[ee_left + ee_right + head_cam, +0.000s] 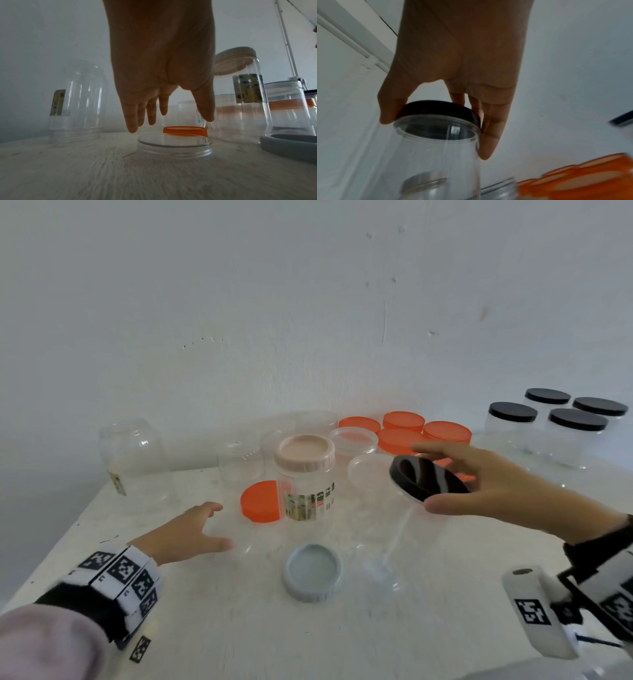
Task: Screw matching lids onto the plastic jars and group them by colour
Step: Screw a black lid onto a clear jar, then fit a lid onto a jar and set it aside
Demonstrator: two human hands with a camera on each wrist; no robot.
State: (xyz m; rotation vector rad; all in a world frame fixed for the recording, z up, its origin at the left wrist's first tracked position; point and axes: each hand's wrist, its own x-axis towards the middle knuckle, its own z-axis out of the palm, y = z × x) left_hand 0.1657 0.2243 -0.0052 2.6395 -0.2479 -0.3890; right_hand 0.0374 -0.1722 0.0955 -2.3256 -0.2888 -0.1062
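My right hand (496, 484) grips the black lid (428, 479), which sits on the mouth of a clear jar (387, 539). The thumb bears on the lid's near rim, the fingers (489, 135) curl round its far rim. The jar hangs tilted below the lid, with its base toward me. Whether the base touches the table (239, 628) cannot be determined.

My left hand (185, 532) holds nothing. Its fingers (132, 121) are straight and close together, the thumb set apart. Below the fingertips a low clear jar (175, 147) stands on the table. Just beyond it lies an orange lid (262, 501), beside a labelled jar with a pink lid (305, 453).

Nearer to me, between both hands, a grey lid (313, 571) lies rim up. Beyond my right fingers stand orange-lidded jars (404, 426). Far right of them stands a group of four black-lidded jars (548, 419).
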